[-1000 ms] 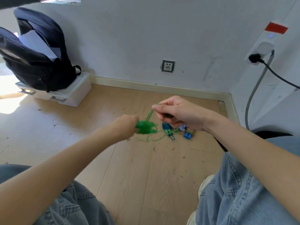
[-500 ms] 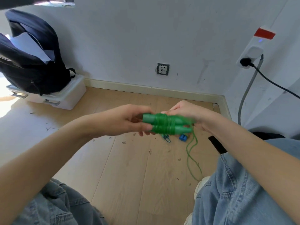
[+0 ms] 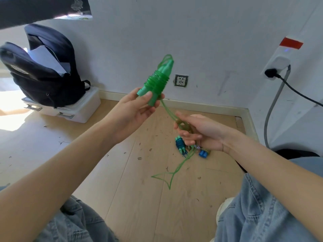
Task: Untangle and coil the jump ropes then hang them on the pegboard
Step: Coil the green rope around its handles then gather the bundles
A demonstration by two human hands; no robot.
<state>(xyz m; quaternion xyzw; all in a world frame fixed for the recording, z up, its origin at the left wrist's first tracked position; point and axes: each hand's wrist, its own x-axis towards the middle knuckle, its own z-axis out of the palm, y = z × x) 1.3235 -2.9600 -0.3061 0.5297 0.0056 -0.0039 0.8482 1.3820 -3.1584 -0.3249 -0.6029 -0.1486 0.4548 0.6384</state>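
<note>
Green rope handles (image 3: 157, 81) in left grip (image 3: 134, 112)

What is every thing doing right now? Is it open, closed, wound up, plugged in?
Green jump rope: partly wound round its handles, tail loose.
Left hand: grips the handles.
Right hand: holds the rope.
Backpack: open, papers showing.
Black plug: plugged in.
Wall socket: empty.
</note>
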